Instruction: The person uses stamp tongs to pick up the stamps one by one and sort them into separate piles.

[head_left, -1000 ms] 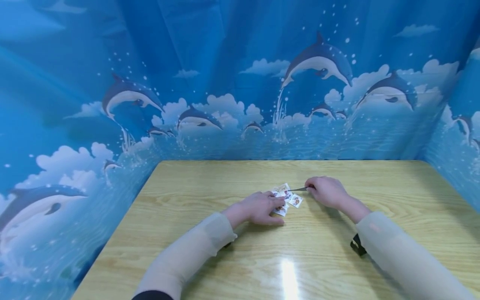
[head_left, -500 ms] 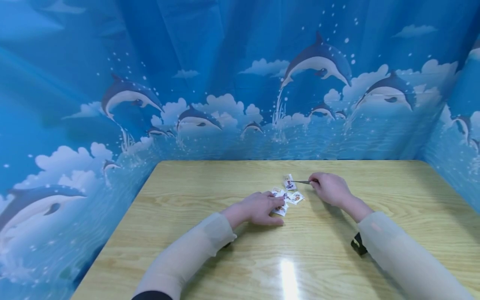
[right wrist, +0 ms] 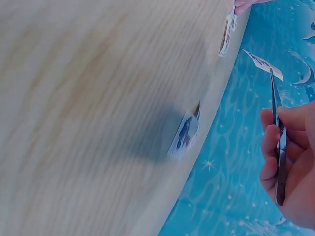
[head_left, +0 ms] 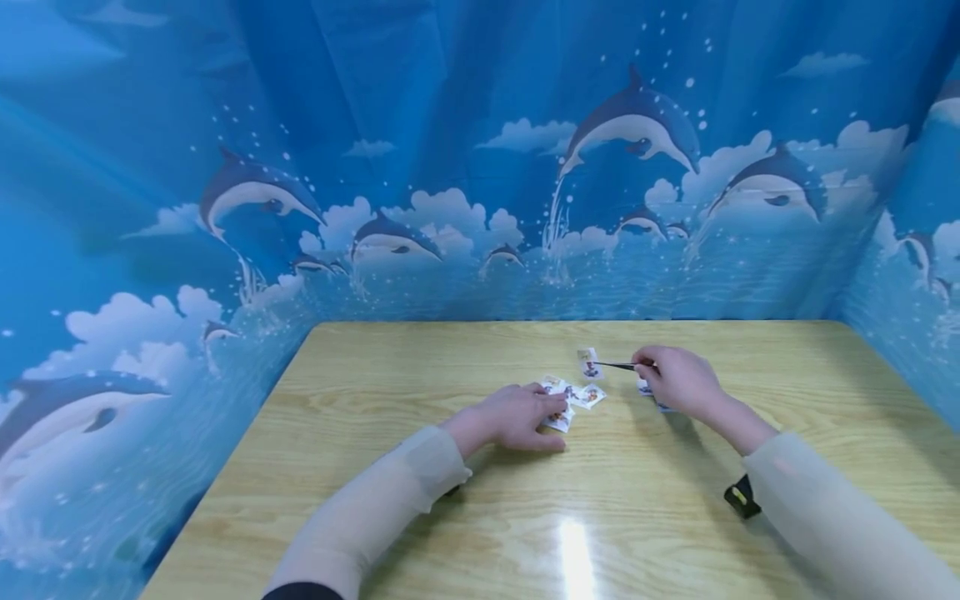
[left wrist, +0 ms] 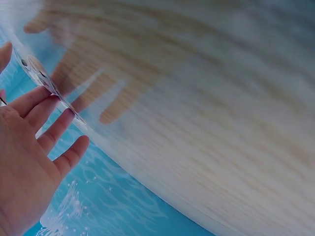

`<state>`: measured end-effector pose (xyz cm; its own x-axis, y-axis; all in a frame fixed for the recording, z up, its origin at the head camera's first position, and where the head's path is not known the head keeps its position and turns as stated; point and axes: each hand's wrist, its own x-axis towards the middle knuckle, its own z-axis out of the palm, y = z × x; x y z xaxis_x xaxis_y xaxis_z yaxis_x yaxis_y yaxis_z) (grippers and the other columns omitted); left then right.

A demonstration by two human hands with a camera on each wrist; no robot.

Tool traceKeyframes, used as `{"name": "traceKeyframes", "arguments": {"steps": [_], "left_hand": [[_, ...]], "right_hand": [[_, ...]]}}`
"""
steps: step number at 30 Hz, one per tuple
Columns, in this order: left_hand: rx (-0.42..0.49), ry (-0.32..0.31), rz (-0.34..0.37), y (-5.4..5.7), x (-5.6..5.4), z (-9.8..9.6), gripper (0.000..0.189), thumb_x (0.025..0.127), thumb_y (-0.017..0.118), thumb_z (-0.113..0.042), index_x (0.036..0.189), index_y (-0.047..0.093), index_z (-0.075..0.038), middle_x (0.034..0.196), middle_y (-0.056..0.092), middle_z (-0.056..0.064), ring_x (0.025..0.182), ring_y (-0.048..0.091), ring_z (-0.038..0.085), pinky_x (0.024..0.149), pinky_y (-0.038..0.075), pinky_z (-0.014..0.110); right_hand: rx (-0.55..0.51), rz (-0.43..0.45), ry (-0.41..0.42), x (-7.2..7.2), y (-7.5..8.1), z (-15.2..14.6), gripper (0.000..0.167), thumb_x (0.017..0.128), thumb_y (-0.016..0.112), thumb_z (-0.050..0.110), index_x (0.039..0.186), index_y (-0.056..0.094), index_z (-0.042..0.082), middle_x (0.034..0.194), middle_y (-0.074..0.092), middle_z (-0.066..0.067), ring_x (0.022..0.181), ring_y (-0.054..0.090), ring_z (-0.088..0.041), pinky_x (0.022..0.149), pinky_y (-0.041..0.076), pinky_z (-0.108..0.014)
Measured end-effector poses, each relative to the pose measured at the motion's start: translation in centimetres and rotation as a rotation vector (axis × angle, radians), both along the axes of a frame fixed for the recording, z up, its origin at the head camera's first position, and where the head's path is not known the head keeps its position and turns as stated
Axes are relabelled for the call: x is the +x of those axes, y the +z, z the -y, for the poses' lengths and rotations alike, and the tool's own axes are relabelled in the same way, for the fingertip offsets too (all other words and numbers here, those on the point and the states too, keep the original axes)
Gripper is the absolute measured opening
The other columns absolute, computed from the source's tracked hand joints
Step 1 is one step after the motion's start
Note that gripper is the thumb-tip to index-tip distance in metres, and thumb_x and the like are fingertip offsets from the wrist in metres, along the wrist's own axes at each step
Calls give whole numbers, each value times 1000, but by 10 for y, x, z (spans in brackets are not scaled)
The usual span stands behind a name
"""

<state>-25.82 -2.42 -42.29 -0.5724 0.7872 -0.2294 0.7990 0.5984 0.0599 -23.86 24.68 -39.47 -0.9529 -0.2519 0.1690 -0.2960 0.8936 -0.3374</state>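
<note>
My right hand (head_left: 678,379) grips a pair of metal tweezers (right wrist: 279,147), thumb and curled fingers round them. One small printed picture card (head_left: 590,364) is at the tweezers' tips; the right wrist view shows this card (right wrist: 263,65) raised off the tabletop. My left hand (head_left: 521,417) rests with fingers stretched out on a small overlapping pile of white picture cards (head_left: 587,395), partly covering it. In the left wrist view the fingertips of that hand (left wrist: 29,152) touch the cards' edges (left wrist: 42,73). What the prints show is too small to tell.
Beside and partly behind my right hand, more cards (head_left: 644,387) lie on the table; the right wrist view shows a card (right wrist: 183,136) there. The wooden table (head_left: 420,358) meets a blue dolphin-print curtain (head_left: 465,283) at its far edge.
The tweezers have lifted a card away from the pile, first towards the far edge, then to the right. My left hand has stayed on the pile. Cards near the right hand have come into sight.
</note>
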Motion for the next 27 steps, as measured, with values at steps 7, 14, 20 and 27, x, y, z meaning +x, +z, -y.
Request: {"name": "traceKeyframes", "arguments": {"steps": [7,14,20,27], "left_hand": [[-5,6,7,1,-1,1,73,94,46,-63,153,34,-22,155,31,-6,140,32,26,110,32,45],[-10,2,12,4,0,1,72,94,46,-62,153,33,-21,156,30,-6,140,31,26,110,32,43],[-5,-8,4,3,0,1,72,94,46,-62,152,34,-21,155,32,-5,140,32,27,110,33,42],[-3,-11,9,1,-1,1,72,94,46,-62,152,34,-21,155,32,-5,140,32,27,110,33,42]], "right_hand": [[20,-29,-5,16,4,-19,15,95,59,8,103,68,-1,85,67,-7,66,57,-15,58,48,-40],[28,-48,-13,32,5,-41,12,93,61,6,100,68,0,80,67,-3,65,58,-15,56,48,-40],[28,-14,-12,45,2,-54,13,93,60,5,100,67,-3,76,64,1,59,50,-10,54,42,-34],[12,35,-8,55,-4,-59,13,94,59,6,101,67,-2,73,62,3,56,46,-10,52,38,-31]]}}
